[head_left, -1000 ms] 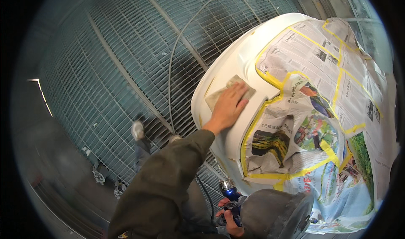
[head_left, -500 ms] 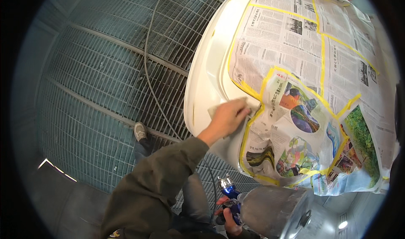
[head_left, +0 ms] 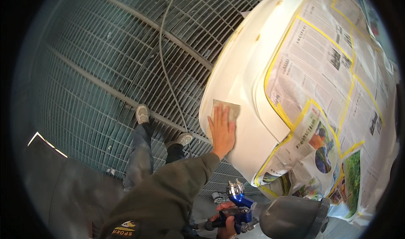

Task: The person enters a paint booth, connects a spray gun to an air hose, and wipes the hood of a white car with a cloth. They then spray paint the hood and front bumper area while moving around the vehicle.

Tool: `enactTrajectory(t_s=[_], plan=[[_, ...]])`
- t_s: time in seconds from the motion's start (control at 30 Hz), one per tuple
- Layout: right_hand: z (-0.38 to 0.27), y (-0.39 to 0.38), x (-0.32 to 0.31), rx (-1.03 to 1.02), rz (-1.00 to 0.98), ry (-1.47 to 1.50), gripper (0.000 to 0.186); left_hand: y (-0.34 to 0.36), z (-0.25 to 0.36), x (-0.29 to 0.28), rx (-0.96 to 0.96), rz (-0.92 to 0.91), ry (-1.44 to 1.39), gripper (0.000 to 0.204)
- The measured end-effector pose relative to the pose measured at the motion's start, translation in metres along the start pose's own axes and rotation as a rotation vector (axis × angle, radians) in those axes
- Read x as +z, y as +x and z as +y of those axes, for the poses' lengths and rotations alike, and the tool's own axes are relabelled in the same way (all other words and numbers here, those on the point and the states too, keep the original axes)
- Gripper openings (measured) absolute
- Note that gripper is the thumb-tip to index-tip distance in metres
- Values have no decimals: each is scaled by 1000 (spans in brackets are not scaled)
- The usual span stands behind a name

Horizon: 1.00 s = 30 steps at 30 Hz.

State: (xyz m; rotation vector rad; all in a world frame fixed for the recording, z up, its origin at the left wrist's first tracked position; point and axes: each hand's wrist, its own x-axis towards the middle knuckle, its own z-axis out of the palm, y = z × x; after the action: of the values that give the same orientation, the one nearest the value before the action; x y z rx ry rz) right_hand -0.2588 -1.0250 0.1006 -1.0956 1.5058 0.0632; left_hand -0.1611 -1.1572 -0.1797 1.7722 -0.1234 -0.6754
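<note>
My left hand point(head_left: 222, 131) lies flat, fingers stretched out, on a tan square sheet point(head_left: 230, 108), pressing it against a white car body panel point(head_left: 249, 142) near its left edge. Whether the sheet is cloth or fine abrasive, I cannot tell. Newspaper point(head_left: 312, 66) bordered with yellow masking tape point(head_left: 282, 113) covers the panel's right side. Low in the view, my right hand point(head_left: 225, 220) is closed round the handle of a blue spray gun point(head_left: 240, 199) with a silver nozzle. Its large grey cup point(head_left: 282, 218) points right, beside the papered lower end.
Metal floor grating point(head_left: 97, 66) stretches across the left side. A thin hose point(head_left: 161, 49) runs over it, down towards my legs. My two shoes point(head_left: 142, 113) stand on the grating, left of the panel. Dark flooring point(head_left: 42, 184) borders it at lower left.
My left hand and the tan sheet have slid left, from beside the taped newspaper to the panel's outer edge, and the fingers now lie flatter. The view has shifted; the spray gun stays in my right hand.
</note>
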Motion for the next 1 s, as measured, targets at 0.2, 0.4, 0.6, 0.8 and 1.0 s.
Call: enactTrajectory(t_s=[0.2, 0.4, 0.6, 0.8, 1.0], plan=[[5, 7, 2, 71, -49, 45, 55, 84, -72, 6, -506, -148, -219, 64], [25, 21, 26, -42, 26, -6, 52, 195, -44, 14, -127, -210, -218, 64], [13, 34, 36, -86, 27, -17, 50, 140, -156, 28, -239, -135, -252, 61], [-6, 38, 45, -5, 36, -9, 48, 6, -151, 26, -737, -107, -469, 70], [-27, 34, 48, -93, 149, -112, 45, 43, -53, -1, -293, -191, -318, 69]])
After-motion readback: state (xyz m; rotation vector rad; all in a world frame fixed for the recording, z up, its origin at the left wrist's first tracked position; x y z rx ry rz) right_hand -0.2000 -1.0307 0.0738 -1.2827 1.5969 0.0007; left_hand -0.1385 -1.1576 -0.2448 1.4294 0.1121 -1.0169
